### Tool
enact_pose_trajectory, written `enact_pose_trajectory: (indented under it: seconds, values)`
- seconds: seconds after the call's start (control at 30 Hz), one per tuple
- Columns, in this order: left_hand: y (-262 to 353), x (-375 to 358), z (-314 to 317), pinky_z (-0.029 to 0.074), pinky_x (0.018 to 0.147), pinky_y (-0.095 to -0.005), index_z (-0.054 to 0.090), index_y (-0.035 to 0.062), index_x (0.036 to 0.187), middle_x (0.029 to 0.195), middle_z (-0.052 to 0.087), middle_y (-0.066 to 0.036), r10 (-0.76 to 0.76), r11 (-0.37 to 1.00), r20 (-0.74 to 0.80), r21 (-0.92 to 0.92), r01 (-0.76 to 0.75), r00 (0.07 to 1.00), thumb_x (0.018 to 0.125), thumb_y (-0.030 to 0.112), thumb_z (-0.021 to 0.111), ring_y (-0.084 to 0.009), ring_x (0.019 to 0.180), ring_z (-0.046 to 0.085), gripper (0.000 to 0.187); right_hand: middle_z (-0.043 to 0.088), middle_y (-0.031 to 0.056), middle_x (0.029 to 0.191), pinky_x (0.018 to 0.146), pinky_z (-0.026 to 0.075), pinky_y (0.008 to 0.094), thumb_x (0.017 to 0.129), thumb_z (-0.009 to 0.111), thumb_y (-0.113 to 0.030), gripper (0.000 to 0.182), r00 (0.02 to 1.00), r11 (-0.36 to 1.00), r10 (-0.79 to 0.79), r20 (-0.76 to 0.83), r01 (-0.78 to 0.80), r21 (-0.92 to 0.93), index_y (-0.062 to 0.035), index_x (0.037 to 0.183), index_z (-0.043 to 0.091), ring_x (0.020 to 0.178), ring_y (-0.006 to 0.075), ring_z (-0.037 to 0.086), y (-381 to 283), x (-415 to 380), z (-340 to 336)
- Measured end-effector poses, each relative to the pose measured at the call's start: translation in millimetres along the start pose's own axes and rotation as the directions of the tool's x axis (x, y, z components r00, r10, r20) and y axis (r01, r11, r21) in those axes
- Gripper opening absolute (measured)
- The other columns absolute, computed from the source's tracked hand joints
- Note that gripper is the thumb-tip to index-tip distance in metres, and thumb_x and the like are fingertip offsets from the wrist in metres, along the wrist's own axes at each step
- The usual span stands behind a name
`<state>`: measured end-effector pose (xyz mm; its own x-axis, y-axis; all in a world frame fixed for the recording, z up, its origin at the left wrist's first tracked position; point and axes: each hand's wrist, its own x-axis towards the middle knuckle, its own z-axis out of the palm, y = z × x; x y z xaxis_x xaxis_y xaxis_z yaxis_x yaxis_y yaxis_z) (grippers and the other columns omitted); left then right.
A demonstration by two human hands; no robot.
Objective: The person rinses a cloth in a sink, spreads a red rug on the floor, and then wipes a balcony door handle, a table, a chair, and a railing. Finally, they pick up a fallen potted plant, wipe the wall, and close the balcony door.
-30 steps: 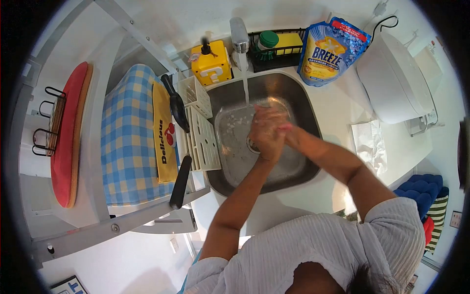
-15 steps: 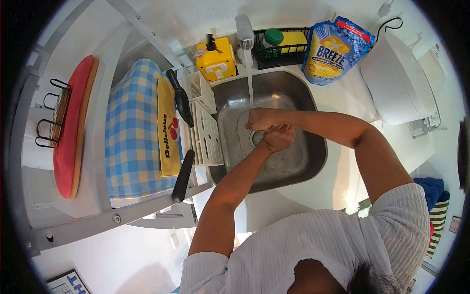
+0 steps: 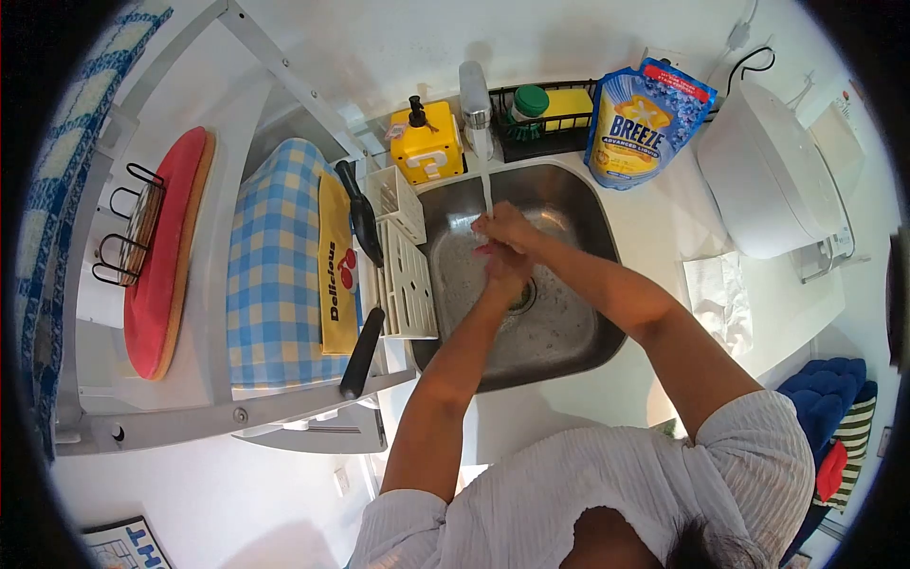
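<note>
My two hands meet under the running tap [image 3: 475, 100], whose stream falls onto them. From the upper right, my right hand [image 3: 510, 230] lies over the fingers of my left hand and looks closed around them. Below it, my left hand [image 3: 509, 269] reaches up, its fingers mostly covered by the right hand. Both are wet, and no object shows between them. They are above the bowl of a steel sink [image 3: 569, 332], up and left of its drain [image 3: 522, 296].
A yellow soap dispenser [image 3: 427, 147] and a black wire caddy [image 3: 536, 147] flank the tap. A blue Breeze pouch [image 3: 637, 133] stands right of them, near a white rounded appliance [image 3: 763, 175]. A white dish rack [image 3: 408, 280] borders the sink's left edge. White paper [image 3: 720, 299] lies on the counter.
My hands have shifted up and left relative to the sink, into the water stream, and the right hand's grip has changed. The head view has tilted slightly, uncovering the white paper.
</note>
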<state>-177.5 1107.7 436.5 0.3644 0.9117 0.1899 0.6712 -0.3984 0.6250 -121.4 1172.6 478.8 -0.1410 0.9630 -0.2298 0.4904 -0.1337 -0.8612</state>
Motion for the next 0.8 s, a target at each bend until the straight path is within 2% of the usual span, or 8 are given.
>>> enact_pose_trajectory:
  seconds: [0.1, 0.17, 0.27, 0.37, 0.43, 0.53, 0.7, 0.8]
  values:
    - [-0.3, 13.9, -38.0, 0.042, 0.088, -0.0382, 0.058, 0.0039, 0.102, 0.109, 0.058, -0.015, -0.227, 0.952, 0.252, 0.262, 0.16, 0.941, 0.079, 0.015, 0.058, -0.0288, 0.106, 0.051, 0.026, 0.066, 0.0114, 0.068, 0.058, 0.052, 0.0311, 0.075, 0.066, -0.009, 0.012, 0.997, 0.996, -0.075, 0.035, 0.073, 0.059, 0.003, 0.072, 0.067, 0.064, 0.0162, 0.065, -29.4, -21.5, -32.1]
    - [-11.2, 4.5, -37.3, 0.05, 0.07, -0.0346, 0.058, 0.0025, 0.101, 0.086, 0.065, -0.008, 0.048, 0.996, -0.351, -0.049, -0.069, 0.935, 0.089, 0.016, 0.05, -0.0234, 0.076, 0.064, 0.02, 0.065, 0.0133, 0.064, 0.055, 0.051, 0.0327, 0.074, 0.065, -0.011, 0.016, 0.98, 0.977, -0.188, 0.06, 0.181, 0.108, 0.004, 0.067, 0.065, 0.061, 0.0186, 0.066, -46.9, -29.5, -46.5]
    - [21.6, 18.4, -66.2, 0.051, 0.063, -0.0356, 0.062, 0.0026, 0.097, 0.082, 0.067, -0.011, -0.307, 0.899, -0.203, -0.381, 0.214, 0.93, 0.084, 0.013, 0.057, -0.0264, 0.068, 0.064, 0.018, 0.064, 0.0142, 0.061, 0.056, 0.051, 0.0334, 0.072, 0.063, -0.006, 0.012, 0.964, 0.965, -0.262, 0.048, 0.261, 0.022, 0.0028, 0.063, 0.065, 0.061, 0.0174, 0.066, -73.3, -32.2, -64.4]
    - [21.6, 28.3, -82.5, 0.049, 0.064, -0.0388, 0.067, 0.0009, 0.084, 0.075, 0.066, -0.016, -0.232, 0.958, -0.262, -0.228, 0.174, 0.937, 0.078, 0.01, 0.064, -0.0301, 0.066, 0.064, 0.012, 0.064, 0.0153, 0.061, 0.055, 0.051, 0.0338, 0.071, 0.062, -0.005, 0.009, 0.953, 0.942, -0.3, -0.028, 0.292, -0.164, 0.0007, 0.066, 0.067, 0.058, 0.0236, 0.066, -104.6, -35.8, -84.9]
    - [39.7, 34.6, -113.4, 0.048, 0.063, -0.0404, 0.068, 0.0005, 0.079, 0.072, 0.065, -0.017, -0.269, 0.956, -0.225, -0.176, 0.233, 0.936, 0.075, 0.01, 0.065, -0.0322, 0.066, 0.064, 0.01, 0.064, 0.0157, 0.067, 0.06, 0.051, 0.0361, 0.07, 0.062, -0.004, 0.007, 0.759, 0.752, -0.612, -0.225, 0.469, -0.464, -0.0016, 0.067, 0.067, 0.062, 0.0298, 0.064, -114.0, -36.5, -87.6]
    - [52.4, 42.5, -139.4, 0.047, 0.063, -0.0427, 0.068, 0.0, 0.074, 0.067, 0.063, -0.02, -0.233, 0.97, -0.251, -0.131, 0.206, 0.939, 0.072, 0.009, 0.067, -0.0356, 0.065, 0.062, 0.009, 0.063, 0.0151, 0.076, 0.065, 0.05, 0.0385, 0.068, 0.062, -0.003, 0.006, 0.535, 0.622, -0.776, -0.333, 0.563, -0.544, -0.0042, 0.07, 0.068, 0.07, 0.0326, 0.062, -101.7, -7.2, -83.3]
    - [66.8, 39.2, -166.7, 0.047, 0.063, -0.0367, 0.067, -0.0016, 0.075, 0.062, 0.062, -0.014, -0.185, 0.982, -0.318, -0.025, 0.186, 0.93, 0.066, 0.012, 0.071, -0.0239, 0.063, 0.063, 0.017, 0.061, 0.0145, 0.083, 0.069, 0.05, 0.0351, 0.07, 0.065, -0.007, 0.006, 0.69, 0.687, -0.689, -0.223, 0.523, -0.505, -0.0049, 0.074, 0.069, 0.079, 0.0301, 0.062, -73.6, -3.7, -74.3]
    - [87.4, 32.1, -185.1, 0.047, 0.063, -0.0339, 0.067, -0.0022, 0.08, 0.068, 0.064, -0.013, -0.194, 0.98, -0.355, -0.117, 0.163, 0.914, 0.068, 0.01, 0.07, -0.0218, 0.064, 0.062, 0.018, 0.062, 0.009, 0.087, 0.072, 0.05, 0.0307, 0.071, 0.068, -0.012, 0.019, 0.778, 0.788, -0.612, -0.143, 0.584, -0.195, -0.0079, 0.09, 0.069, 0.078, 0.0234, 0.063, -69.0, -13.7, -84.3]
